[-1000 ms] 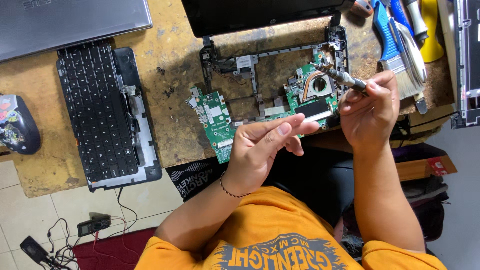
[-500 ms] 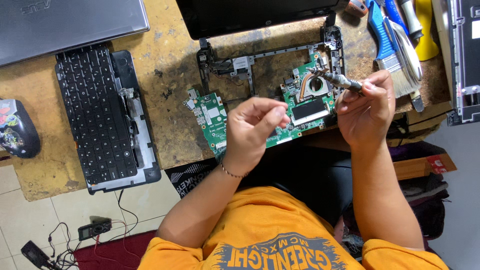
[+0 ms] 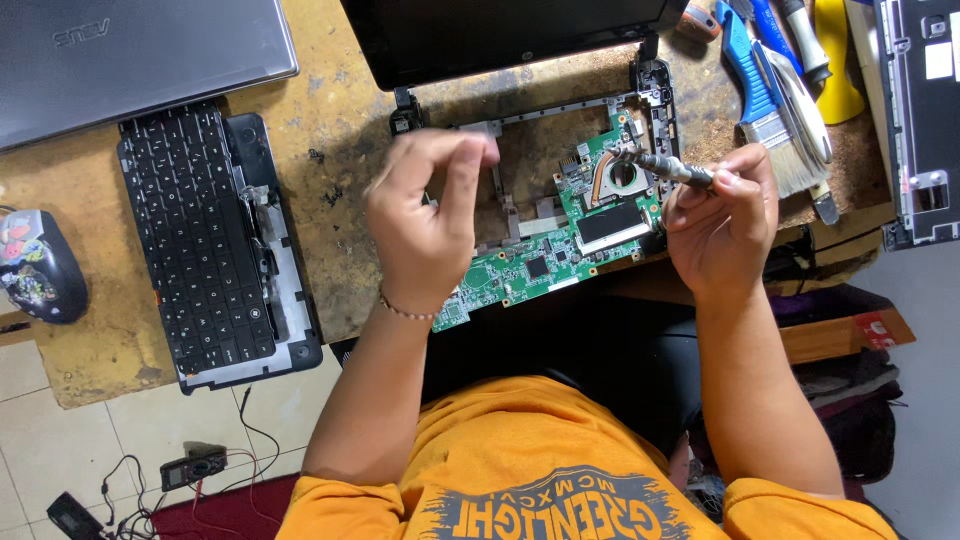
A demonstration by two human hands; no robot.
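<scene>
Right hand [image 3: 722,222] pinching screwdriver [image 3: 672,168], tip on green board [image 3: 560,250] at bench front edge. Left hand [image 3: 428,215] raised above board, fingertips pressed together; contents unclear.

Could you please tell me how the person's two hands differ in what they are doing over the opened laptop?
The right hand grips a screwdriver, while the left hand holds no tool, as far as can be seen. The right hand sits beside the green circuit board, its tool tip by the round fan; the left hand hangs above the board, fingertips pinched together and blurred. Both are bare and over the black laptop frame.
</scene>
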